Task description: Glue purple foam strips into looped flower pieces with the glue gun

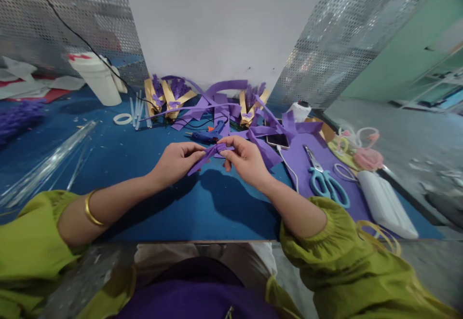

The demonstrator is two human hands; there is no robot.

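Between my two hands, above the blue table, is a gathered piece of purple ribbon [199, 162], pinched together near its middle. The thumb and fingers of my left hand [177, 162] grip its left part, whose tail points down and left. My right hand [246, 159] pinches the bunched right end. Just beyond the fingers lies a blue glue gun [206, 136]. Behind it, small lavender bunches [177, 94] stand in tan paper wraps with purple bows, and loose purple strips [220, 109] are heaped among them.
Light-blue-handled scissors [327, 184], a phone [278, 139] and a white tissue pack [387, 203] lie to the right. Leftward are glue sticks [136, 111], a tape roll [122, 118], a white container [99, 78] and clear plastic sleeves [47, 164]. A white panel [224, 24] stands behind.
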